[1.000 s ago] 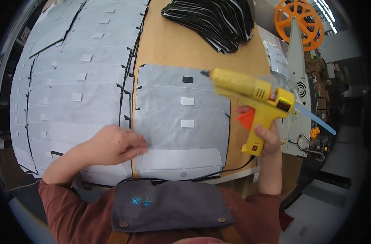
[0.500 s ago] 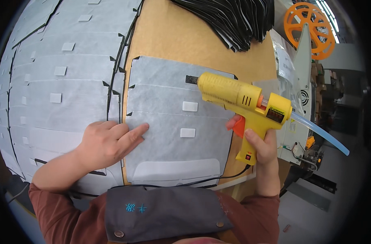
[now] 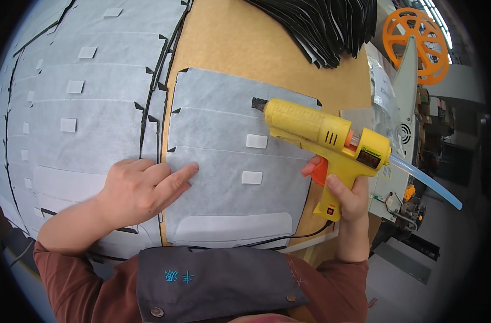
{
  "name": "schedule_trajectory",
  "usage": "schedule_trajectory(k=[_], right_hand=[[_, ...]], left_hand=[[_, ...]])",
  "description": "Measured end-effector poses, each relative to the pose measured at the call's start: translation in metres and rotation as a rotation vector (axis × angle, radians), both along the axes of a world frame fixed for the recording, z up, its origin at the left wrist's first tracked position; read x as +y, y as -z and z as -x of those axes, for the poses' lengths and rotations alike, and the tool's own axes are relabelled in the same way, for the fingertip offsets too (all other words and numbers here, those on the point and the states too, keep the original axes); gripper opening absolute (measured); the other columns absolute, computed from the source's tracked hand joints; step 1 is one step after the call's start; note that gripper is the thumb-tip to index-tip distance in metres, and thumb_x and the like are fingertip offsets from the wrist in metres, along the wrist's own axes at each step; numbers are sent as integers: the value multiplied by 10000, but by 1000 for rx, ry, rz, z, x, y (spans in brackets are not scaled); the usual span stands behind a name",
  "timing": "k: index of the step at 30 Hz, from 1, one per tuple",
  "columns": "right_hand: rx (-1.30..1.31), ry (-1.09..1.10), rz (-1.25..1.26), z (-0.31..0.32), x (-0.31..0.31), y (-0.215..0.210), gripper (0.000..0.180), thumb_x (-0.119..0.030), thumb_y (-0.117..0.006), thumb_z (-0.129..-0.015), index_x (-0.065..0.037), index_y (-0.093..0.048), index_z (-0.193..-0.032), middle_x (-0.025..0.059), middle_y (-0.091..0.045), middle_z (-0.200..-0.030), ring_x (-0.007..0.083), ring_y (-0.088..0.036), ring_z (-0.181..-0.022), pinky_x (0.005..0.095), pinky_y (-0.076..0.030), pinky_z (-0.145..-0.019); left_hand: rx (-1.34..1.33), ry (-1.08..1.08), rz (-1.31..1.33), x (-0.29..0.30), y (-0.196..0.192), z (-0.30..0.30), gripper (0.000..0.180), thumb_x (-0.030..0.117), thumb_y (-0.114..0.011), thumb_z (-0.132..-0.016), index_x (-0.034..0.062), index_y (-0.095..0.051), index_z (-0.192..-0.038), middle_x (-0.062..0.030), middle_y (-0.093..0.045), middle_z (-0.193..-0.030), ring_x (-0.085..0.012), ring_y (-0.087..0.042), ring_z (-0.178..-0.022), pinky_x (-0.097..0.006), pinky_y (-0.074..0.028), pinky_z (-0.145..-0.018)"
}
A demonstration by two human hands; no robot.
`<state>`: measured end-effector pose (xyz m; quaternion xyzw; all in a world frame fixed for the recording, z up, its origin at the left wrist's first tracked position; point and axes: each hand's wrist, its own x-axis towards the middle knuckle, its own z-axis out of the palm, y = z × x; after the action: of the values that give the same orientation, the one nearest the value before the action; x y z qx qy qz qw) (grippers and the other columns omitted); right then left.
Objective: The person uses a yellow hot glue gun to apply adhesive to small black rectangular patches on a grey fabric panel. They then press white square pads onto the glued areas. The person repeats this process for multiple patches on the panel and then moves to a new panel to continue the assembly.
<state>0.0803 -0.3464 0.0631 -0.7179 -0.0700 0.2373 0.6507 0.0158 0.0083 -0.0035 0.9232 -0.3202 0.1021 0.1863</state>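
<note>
glue gun nozzle down at the black tab

the right hand grips the yellow glue gun by its handle, a finger on the orange trigger. its nozzle now sits at the black tab on the top grey sheet, centre of the frame (a second ago it hung higher, right of the tab). the left hand lies flat and released, fingers spread, pressing the sheet's left edge; earlier it rested lower left. more grey sheets fill the left of the counter; black strips lie upper right.
</note>
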Motion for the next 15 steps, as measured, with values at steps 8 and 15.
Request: schedule_trajectory(k=[8, 15], right_hand=[[-8, 5, 5, 0, -1, 0, 480, -90, -611, -901, 28, -450, -1338, 182, -617, -1116, 263, -639, -1027, 394, -507, -902], [-10, -2, 3, -1, -3, 4, 481, -89, -603, -899, 35, -446, -1337, 184, -618, -1111, 268, -644, -1021, 400, -514, -897]], left_hand=[[41, 20, -6, 1, -1, 1, 569, 174, -808, -728, 118, -640, -1268, 39, -383, -620, -115, -430, -500, -280, -344, -431], [21, 11, -7, 0, -1, -1, 398, 211, -759, -813, 134, -673, -1195, 48, -428, -601, -83, -437, -473, -260, -316, -398]])
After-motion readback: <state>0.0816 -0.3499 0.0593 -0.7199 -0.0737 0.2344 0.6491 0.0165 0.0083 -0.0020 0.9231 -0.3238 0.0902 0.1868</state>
